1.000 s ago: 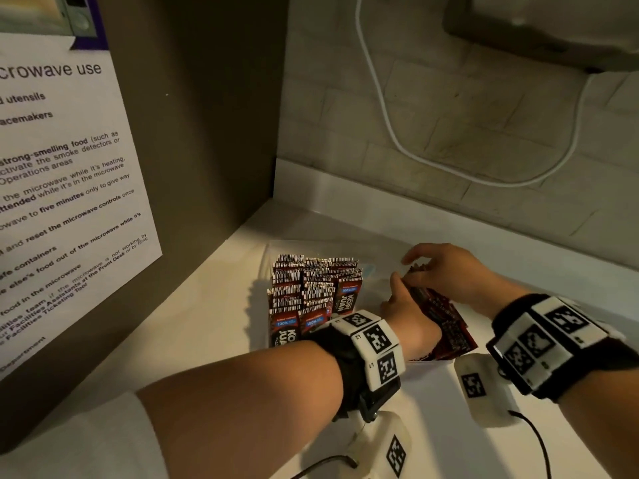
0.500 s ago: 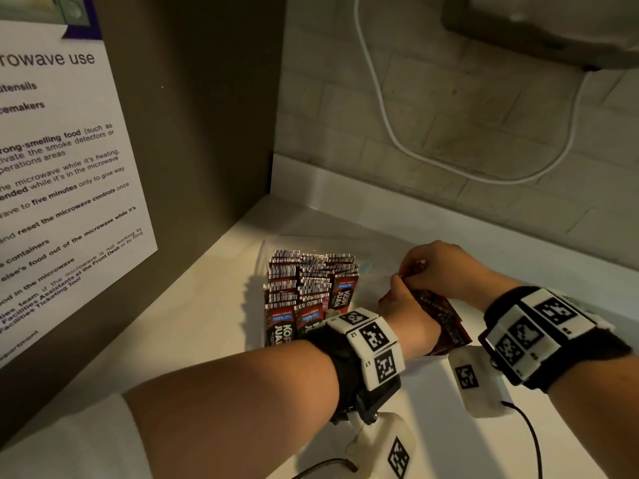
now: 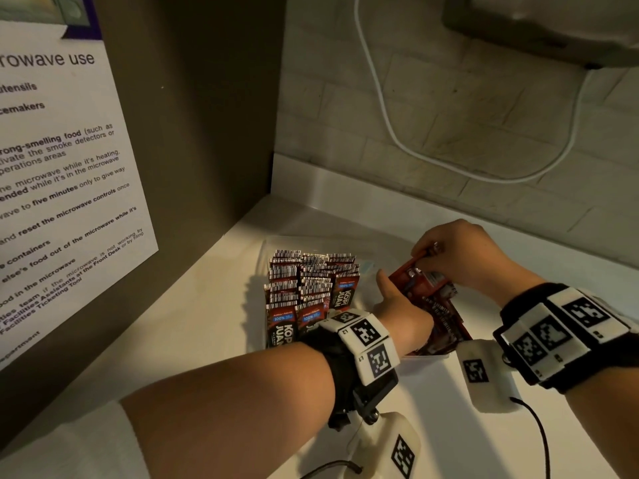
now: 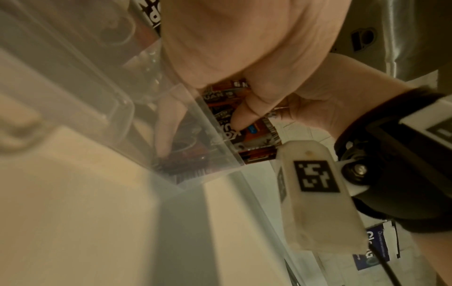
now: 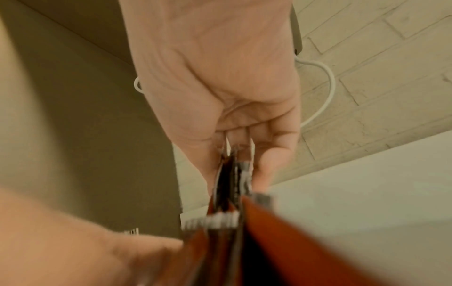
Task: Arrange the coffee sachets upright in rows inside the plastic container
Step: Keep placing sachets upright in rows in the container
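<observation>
Red sachets [image 3: 420,283] now lifted by right hand [image 3: 460,255].

Both hands meet on a bunch of sachets [image 3: 420,288] inside the plastic container [image 3: 428,357], right hand [image 3: 460,254] at the bunch's far end, left hand [image 3: 397,302] at its near side. Left of that grip, rows of upright sachets [image 3: 307,285] stand in the container.
</observation>
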A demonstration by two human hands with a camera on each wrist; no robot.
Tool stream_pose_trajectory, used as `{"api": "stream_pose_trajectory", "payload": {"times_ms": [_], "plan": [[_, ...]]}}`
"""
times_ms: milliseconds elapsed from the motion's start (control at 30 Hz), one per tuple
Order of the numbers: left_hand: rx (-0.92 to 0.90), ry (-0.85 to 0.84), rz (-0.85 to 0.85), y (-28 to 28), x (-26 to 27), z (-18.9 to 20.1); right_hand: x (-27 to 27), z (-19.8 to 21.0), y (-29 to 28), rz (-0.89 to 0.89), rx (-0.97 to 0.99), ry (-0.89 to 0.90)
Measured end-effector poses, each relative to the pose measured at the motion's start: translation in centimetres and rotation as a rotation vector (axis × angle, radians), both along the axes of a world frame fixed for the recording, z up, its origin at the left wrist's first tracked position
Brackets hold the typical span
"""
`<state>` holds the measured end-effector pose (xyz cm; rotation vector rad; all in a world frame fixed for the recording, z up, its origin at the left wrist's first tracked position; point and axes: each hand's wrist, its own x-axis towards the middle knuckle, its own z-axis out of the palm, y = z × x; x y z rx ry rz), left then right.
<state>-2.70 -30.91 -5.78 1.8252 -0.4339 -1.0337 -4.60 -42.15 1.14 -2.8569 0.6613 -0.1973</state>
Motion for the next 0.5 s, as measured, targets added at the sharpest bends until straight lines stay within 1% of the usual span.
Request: {"api": "stream_pose_trajectory", "payload": {"times_ms": [200,300,367,500], "plan": [[-0.037,0.029,0.013,0.5,0.0,0.6,-1.1,1.9,-0.5,-0.024,0.043,-0.098],[-0.038,0.024,-0.018,0.7,-0.1,0.7,-2.1,2.8,-0.8,-0.058,0.085,-0.221],[-0.04,0.001,-0.025,0.6,-0.2,0.8,-2.8,3.2,-1.0,-0.096,0.157,-0.324],[0.055,-0.047,-0.118,0.2,-0.3,0.9,-4.2,3.8,-1.3,-0.157,0.32,-0.508]]}}
